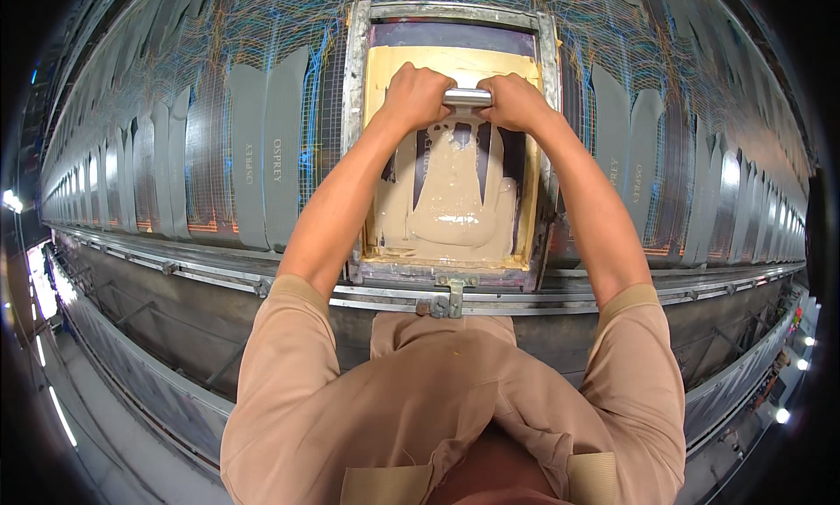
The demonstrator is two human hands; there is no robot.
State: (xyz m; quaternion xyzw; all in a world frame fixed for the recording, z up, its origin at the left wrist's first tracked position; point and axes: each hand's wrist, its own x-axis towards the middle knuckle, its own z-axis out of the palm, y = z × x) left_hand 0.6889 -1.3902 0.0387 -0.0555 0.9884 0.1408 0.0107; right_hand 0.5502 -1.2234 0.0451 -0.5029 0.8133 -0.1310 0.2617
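Observation:
Both my arms stretch forward over a screen-printing frame (549, 59) lying on a long table. My left hand (418, 95) is closed around the left part of a squeegee (468, 97), whose bare silver bar shows between my fists. The right part of it is gripped by my right hand (514, 102). The squeegee is near the far half of the screen, and its blade is mostly hidden by my hands. Thick beige-grey ink (451, 223) spreads over the mesh on my side of it, with dark streaks showing through. Yellowish tape (385, 67) borders the mesh.
Grey cut panels (248, 155) with light lettering lie in rows on the table, left and right of the frame. Tangled coloured lines cover the dark surface. A metal rail (577, 300) runs along the near edge, with a metal bracket (455, 297) at the frame's near side.

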